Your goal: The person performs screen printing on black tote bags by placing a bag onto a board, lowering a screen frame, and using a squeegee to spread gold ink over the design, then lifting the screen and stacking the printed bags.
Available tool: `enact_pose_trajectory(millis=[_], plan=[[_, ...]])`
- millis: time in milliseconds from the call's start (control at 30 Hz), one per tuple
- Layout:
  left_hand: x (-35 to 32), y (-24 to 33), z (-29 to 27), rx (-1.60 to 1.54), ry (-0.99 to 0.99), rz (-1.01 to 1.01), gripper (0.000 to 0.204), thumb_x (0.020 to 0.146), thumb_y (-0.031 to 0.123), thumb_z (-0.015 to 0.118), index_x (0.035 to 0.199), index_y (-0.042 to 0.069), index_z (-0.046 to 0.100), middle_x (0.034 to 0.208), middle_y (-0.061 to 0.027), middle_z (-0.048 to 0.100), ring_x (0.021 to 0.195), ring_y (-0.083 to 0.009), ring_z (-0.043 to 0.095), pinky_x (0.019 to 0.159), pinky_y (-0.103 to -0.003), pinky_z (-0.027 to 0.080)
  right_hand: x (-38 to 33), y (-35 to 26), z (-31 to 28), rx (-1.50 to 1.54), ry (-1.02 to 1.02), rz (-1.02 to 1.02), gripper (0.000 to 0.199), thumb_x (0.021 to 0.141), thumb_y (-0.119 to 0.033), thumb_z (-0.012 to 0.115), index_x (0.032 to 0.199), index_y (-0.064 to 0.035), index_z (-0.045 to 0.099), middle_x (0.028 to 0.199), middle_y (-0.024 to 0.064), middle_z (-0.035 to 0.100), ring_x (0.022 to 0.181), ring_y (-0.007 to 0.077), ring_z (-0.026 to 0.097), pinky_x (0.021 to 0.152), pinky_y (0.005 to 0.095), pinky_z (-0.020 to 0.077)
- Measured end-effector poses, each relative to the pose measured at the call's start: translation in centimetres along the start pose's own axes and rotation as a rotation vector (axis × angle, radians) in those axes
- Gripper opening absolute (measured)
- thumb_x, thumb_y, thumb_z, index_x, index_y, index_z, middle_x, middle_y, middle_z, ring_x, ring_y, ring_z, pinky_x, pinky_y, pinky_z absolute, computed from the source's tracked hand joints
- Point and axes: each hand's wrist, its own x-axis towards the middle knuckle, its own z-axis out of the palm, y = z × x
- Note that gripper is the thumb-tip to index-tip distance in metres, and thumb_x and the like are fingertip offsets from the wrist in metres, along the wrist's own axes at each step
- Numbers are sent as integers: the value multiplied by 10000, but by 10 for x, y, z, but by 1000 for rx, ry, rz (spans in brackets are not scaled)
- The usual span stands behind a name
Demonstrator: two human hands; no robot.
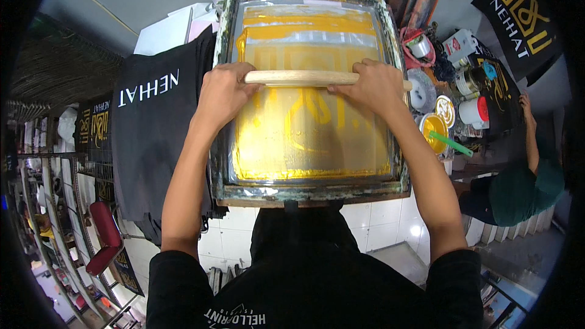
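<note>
Both my hands grip a wooden-handled squeegee that lies crosswise over a printing screen. My left hand is closed round its left end, and my right hand round its right end. Golden-yellow ink covers much of the mesh, with thick streaks along the far end and a bright line near the front. A lettering stencil shows faintly through the mesh. The screen's worn frame surrounds it. The squeegee's blade is hidden beneath the handle.
Black printed shirts are stacked at the left. To the right stand an ink tub with a green spatula, a red-lidded jar and cans. Another person reaches toward a black printed cloth. A red chair stands lower left.
</note>
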Motion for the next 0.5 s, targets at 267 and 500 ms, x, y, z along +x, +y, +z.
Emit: enact_pose_trajectory(millis=[267,500], plan=[[-101,41,-13,66,-54,-8,263,745,84,827,983,10,742,901,-172,721,854,-364,681,793,-435,535,-107,-26,-2,102,62,-42,586,638,-633,831,785,-72,749,763,92,669,744,312,704,646,432,562],[-171,55,-9,1,-61,31,413,708,102,869,1078,-1,715,1007,-143,737,955,-330,693,894,-422,520,-182,-42,6,132,91,-85,351,611,-320,843,838,-103,687,840,61,631,827,263,669,670,407,543]])
